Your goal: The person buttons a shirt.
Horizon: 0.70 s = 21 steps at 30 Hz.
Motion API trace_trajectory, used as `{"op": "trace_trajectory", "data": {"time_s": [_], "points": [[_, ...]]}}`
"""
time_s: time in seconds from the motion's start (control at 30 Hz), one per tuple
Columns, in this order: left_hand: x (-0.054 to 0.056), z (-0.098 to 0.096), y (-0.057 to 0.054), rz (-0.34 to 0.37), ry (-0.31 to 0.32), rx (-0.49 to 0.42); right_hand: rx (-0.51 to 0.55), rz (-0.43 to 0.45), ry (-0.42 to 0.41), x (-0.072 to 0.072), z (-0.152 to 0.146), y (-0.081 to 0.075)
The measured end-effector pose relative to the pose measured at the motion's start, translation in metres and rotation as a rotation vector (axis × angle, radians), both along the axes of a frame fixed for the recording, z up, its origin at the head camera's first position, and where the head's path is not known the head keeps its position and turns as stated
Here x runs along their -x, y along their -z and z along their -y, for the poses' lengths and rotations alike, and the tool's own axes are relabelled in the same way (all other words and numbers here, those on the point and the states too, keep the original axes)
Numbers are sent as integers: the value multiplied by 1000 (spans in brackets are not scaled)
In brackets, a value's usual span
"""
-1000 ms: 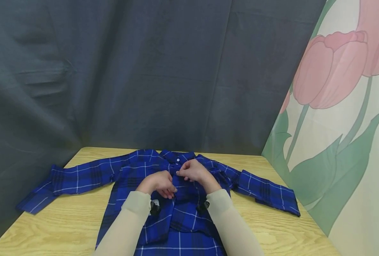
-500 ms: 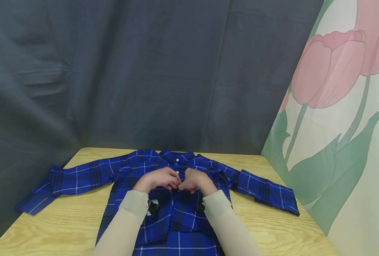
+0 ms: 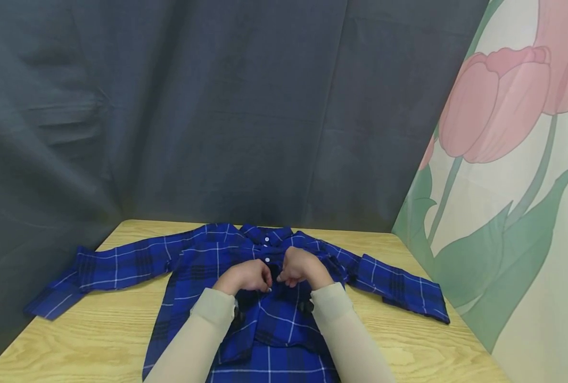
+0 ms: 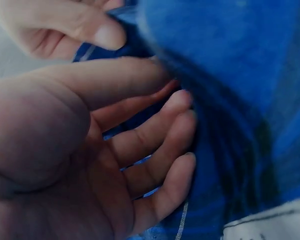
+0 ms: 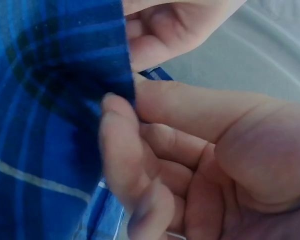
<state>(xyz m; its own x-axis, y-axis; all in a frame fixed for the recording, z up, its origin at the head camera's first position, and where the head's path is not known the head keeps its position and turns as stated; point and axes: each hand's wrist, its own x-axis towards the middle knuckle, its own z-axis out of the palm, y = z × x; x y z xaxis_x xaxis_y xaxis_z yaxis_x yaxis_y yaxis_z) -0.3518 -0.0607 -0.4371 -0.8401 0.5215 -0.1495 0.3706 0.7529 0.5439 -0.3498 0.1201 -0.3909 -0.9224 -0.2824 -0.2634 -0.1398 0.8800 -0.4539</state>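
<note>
A blue plaid button-up shirt [image 3: 192, 271] lies face up, its collar [image 3: 280, 234] toward the far edge. Two white buttons [image 3: 266, 260] show below the collar. Over the middle of the placket, my left hand [image 3: 250, 276] pinches the shirt's front edge between thumb and index finger; its other fingers curl against the cloth in the left wrist view. Just to the right, my right hand [image 3: 301, 267] pinches a fold of the front. In the right wrist view its thumb [image 5: 185, 102] lies at the cloth edge, which hides the thumb's tip.
The shirt's sleeves [image 3: 135, 263] spread to both sides over a wooden table [image 3: 87, 340]. A dark curtain [image 3: 245, 117] hangs behind and at the left. A tulip-patterned cloth [image 3: 499, 213] borders the right side. Below the hands, the lower front panels lie loosely folded.
The right hand came down from the upper button to meet the left hand, then drew slightly right. The left hand rose, then shifted a little right and down. The sleeves stayed put.
</note>
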Motion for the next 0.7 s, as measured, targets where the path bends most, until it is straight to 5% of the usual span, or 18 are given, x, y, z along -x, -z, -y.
{"op": "trace_trajectory", "data": {"time_s": [0.2, 0.5, 0.7], "points": [[-1, 1, 0, -16, 4, 42, 13, -1, 3, 0, 2, -2], [5, 27, -7, 201, -140, -381, 29, -22, 9, -4, 6, -5], [8, 38, -15, 205, -165, -420, 2, -70, 54, -5, 8, -7]]}}
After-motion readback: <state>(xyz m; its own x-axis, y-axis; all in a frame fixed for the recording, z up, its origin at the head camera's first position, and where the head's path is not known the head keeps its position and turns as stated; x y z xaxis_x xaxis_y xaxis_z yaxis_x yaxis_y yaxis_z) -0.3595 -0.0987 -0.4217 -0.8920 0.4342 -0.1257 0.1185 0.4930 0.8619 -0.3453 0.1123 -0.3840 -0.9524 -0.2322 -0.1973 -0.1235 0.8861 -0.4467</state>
